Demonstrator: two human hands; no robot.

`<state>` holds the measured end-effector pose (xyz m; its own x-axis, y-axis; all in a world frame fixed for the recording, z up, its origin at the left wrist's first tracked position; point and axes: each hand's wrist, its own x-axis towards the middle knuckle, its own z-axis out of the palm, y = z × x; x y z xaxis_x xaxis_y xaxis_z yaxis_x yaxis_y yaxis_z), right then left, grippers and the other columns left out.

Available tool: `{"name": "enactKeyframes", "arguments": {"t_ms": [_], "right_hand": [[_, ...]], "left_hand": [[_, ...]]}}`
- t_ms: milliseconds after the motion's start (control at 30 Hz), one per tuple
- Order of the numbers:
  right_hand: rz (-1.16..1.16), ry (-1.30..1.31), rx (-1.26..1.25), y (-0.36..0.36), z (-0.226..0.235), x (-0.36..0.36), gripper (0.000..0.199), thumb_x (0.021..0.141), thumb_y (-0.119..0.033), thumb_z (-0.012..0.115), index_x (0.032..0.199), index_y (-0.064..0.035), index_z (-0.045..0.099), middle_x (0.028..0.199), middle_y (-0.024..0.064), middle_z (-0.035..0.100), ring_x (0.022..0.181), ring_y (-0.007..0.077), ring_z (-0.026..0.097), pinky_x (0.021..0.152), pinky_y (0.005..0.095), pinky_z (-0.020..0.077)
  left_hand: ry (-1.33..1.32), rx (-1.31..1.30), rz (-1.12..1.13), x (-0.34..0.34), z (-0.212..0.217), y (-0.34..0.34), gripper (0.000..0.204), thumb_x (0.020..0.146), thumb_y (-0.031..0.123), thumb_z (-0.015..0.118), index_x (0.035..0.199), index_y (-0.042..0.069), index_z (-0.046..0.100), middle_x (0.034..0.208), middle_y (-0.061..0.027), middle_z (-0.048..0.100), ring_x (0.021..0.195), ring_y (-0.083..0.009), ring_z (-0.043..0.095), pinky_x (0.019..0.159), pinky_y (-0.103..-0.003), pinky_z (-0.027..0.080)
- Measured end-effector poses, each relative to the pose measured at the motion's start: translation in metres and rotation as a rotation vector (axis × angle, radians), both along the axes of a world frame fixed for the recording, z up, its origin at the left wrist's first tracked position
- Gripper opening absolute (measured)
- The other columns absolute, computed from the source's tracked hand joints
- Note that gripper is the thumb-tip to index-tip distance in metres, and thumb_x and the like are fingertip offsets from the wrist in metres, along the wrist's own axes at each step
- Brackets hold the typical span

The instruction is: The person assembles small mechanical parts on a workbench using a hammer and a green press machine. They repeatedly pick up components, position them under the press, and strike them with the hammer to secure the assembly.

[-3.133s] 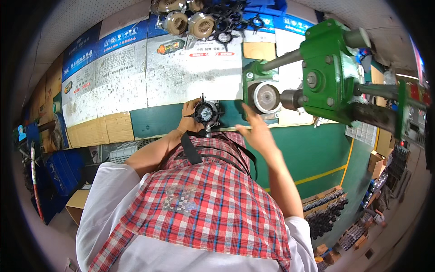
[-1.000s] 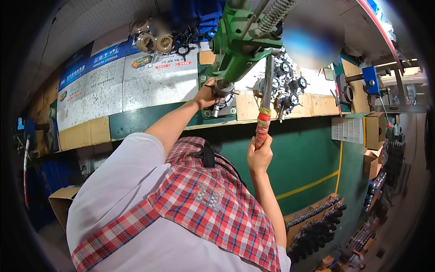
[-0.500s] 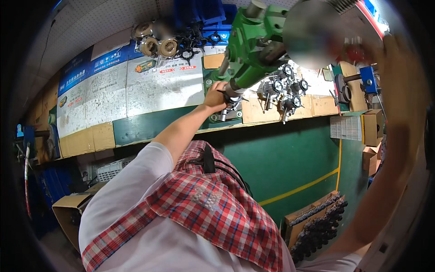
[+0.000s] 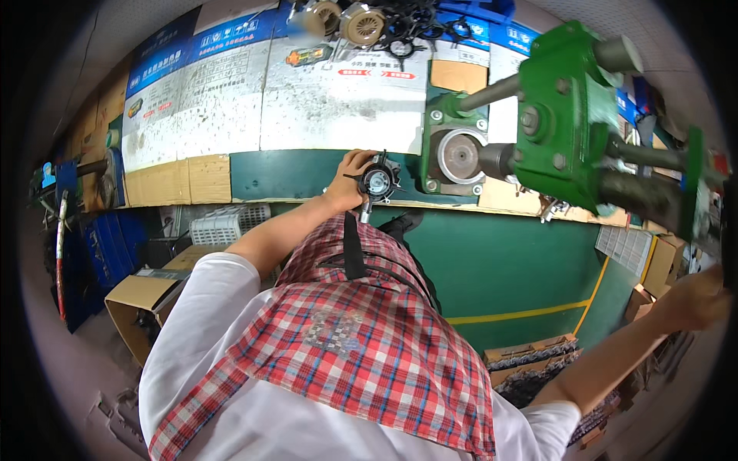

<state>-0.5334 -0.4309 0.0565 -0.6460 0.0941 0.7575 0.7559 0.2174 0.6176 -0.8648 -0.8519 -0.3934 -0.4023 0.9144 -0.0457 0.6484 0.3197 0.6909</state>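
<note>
In front of my apron, at the bench edge, my left hand (image 4: 350,182) is closed round the side of a small metal housing with a black ring (image 4: 379,182) on its face and a pipe stub pointing down. To the right of it stands a green hand press (image 4: 565,115), its ram hanging over a round steel plate (image 4: 460,156) on the base. The plate has nothing on it. Far out at the right rim, my right hand (image 4: 696,300) is closed; the picture's dark edge hides what it grips.
Tan fan wheels (image 4: 361,26) and black rings (image 4: 403,48) lie at the back of the bench. More metal housings (image 4: 550,207) show partly behind the press. Flattened cardboard (image 4: 207,100) covers the bench top. An open carton (image 4: 142,303) stands low at the left, with trays of parts (image 4: 530,365) low at the right.
My left hand has drawn the metal housing off the press base, toward me and left. My right hand has come down from high at the right. The view has shifted left.
</note>
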Motion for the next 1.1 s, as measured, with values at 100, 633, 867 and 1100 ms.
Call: {"name": "enactKeyframes", "arguments": {"t_ms": [100, 633, 867, 1100], "right_hand": [[0.029, 0.13, -0.502, -0.052, -0.097, -0.018, 0.032, 0.092, -0.026, 0.066, 0.112, -0.0023, 0.064, 0.106, 0.0194, 0.062, 0.1, 0.037, 0.061, 0.083, 0.045, 0.0508], [0.315, -0.09, -1.802, -0.258, -0.294, -0.099, 0.017, 0.084, -0.005, 0.062, 0.101, -0.0078, 0.066, 0.106, 0.0104, 0.062, 0.102, 0.0303, 0.058, 0.093, 0.0426, 0.0435], [0.446, -0.053, -1.947, -0.277, -0.296, -0.131, 0.017, 0.086, -0.002, 0.06, 0.102, -0.0038, 0.065, 0.105, 0.014, 0.063, 0.1, 0.0361, 0.06, 0.087, 0.0428, 0.0486], [0.298, 0.208, -1.933, -0.246, -0.28, -0.11, 0.015, 0.092, -0.004, 0.056, 0.105, -0.005, 0.064, 0.105, 0.0156, 0.063, 0.097, 0.0387, 0.062, 0.082, 0.0432, 0.0499]], "left_hand": [[-0.016, -0.003, 0.103, 0.004, -0.007, -0.012, 0.069, 0.058, 0.006, 0.075, 0.124, 0.01, 0.057, 0.145, -0.0101, 0.04, 0.136, -0.0379, 0.032, 0.112, -0.05, 0.033], [-0.061, -0.008, 0.136, 0.003, -0.022, -0.024, 0.079, 0.056, 0.012, 0.085, 0.127, 0.011, 0.051, 0.149, -0.0103, 0.036, 0.139, -0.0384, 0.03, 0.112, -0.051, 0.029], [-0.253, 0.054, 0.296, 0.007, -0.007, -0.02, 0.078, 0.063, 0.022, 0.086, 0.131, 0.009, 0.049, 0.144, -0.0131, 0.04, 0.135, -0.0385, 0.033, 0.11, -0.048, 0.033], [-1.439, 0.033, 0.29, -0.039, 0.11, -0.014, 0.059, 0.082, 0.037, 0.078, 0.127, 0.005, 0.056, 0.117, -0.0075, 0.064, 0.106, -0.0184, 0.062, 0.095, -0.033, 0.049]]}}
